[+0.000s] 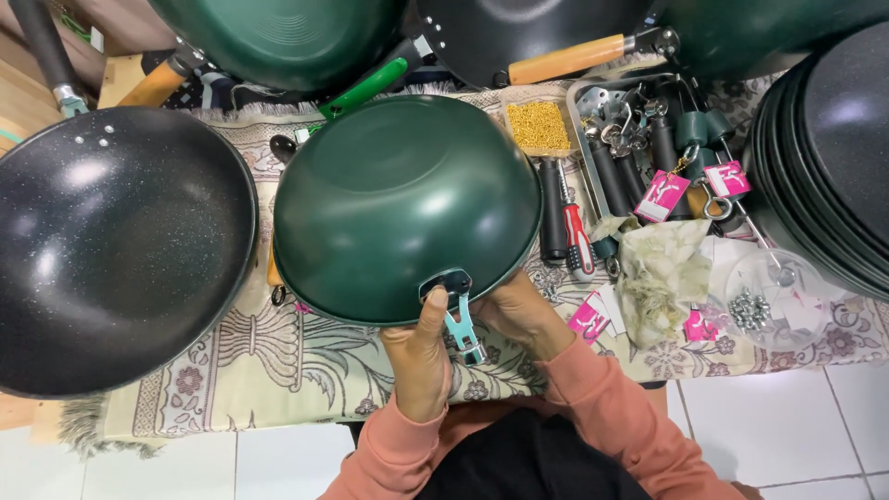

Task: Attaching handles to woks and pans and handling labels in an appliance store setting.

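Observation:
A dark green wok (398,204) lies bottom-up in front of me on a patterned mat (278,361). At its near rim sits a teal metal handle bracket (458,319). My left hand (419,356) presses its thumb on the wok's rim beside the bracket and grips the pan from below. My right hand (519,315) is curled under the rim just to the right of the bracket, holding the wok's edge. Both sleeves are salmon pink.
A black speckled wok (111,241) lies at the left. A stack of black pans (833,148) stands at the right. More woks with wooden handles (565,57) are at the back. A metal tray (579,130) holds black handles, pink tags, a screwdriver (576,236) nearby, and screws (750,310).

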